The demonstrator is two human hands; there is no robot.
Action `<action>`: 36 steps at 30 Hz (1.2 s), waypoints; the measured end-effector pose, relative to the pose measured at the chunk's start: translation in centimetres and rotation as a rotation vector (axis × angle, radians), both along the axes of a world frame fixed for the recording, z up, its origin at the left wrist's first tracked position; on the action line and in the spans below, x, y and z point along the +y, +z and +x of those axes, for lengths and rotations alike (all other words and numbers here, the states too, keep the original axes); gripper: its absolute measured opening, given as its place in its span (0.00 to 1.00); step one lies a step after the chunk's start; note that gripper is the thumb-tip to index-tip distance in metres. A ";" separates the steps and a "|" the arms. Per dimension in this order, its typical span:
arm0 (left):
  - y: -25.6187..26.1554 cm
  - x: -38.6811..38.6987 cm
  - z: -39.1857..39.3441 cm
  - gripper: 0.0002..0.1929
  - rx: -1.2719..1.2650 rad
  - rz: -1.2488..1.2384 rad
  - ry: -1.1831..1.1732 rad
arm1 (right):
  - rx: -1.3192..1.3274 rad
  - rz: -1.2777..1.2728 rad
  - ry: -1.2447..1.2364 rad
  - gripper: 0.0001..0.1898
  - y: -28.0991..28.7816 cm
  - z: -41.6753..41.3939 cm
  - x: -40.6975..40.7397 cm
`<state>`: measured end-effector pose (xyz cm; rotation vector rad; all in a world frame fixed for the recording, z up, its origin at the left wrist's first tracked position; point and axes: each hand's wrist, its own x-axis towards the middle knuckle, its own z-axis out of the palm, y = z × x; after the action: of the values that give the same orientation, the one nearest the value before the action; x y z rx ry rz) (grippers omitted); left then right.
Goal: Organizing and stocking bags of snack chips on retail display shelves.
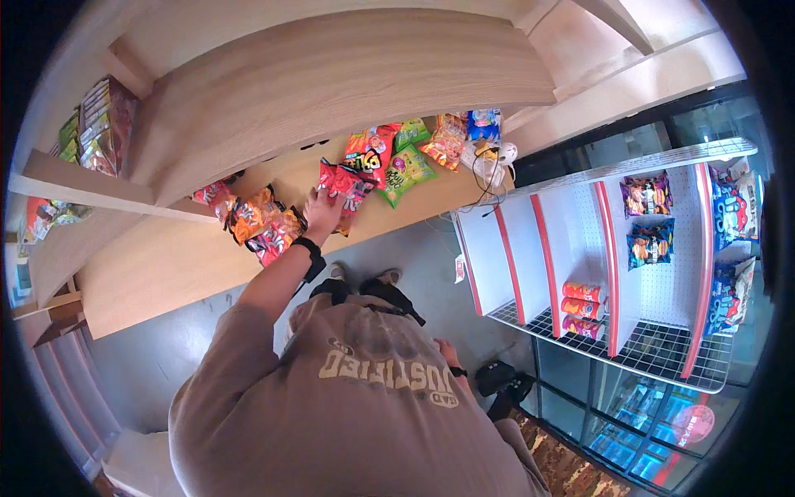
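My left hand (323,214) reaches over a wooden counter (168,248) and rests its fingers on a red snack bag (338,180); whether it grips the bag cannot be told. Just beyond it lie a larger red snack bag (371,149) and a green snack bag (407,174). Left of the hand several orange and pink snack bags (254,214) lie in a heap. My right hand (447,352) hangs low beside my body, near no bag, its fingers partly hidden by my shirt. Farther right on the counter are an orange-red bag (448,141) and a blue bag (484,124).
A wooden shelf board (348,81) overhangs the counter's back. White cables and a plug device (490,161) lie at its right end. A white shelving rack (584,223) with red edge strips stands at right, holding chip canisters (582,309) and snack bags. Black bags (495,377) are on the floor.
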<state>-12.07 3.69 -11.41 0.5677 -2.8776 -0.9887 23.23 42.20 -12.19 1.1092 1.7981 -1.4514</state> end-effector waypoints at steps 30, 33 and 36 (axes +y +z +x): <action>16.1 8.9 5.3 0.20 0.318 0.305 -0.334 | 0.490 -0.537 0.462 0.23 16.3 -29.2 -3.1; 19.0 10.3 5.8 0.21 0.318 0.211 -0.307 | 0.764 -0.625 0.601 0.29 18.8 -30.8 -7.6; 21.3 10.7 5.9 0.22 0.341 0.234 -0.227 | 0.840 -0.694 0.568 0.32 19.9 -32.0 -10.8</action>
<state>-6.20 14.40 9.91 0.0654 -2.5784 -1.3184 -8.72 31.42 7.72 -0.4004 1.6236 -2.0438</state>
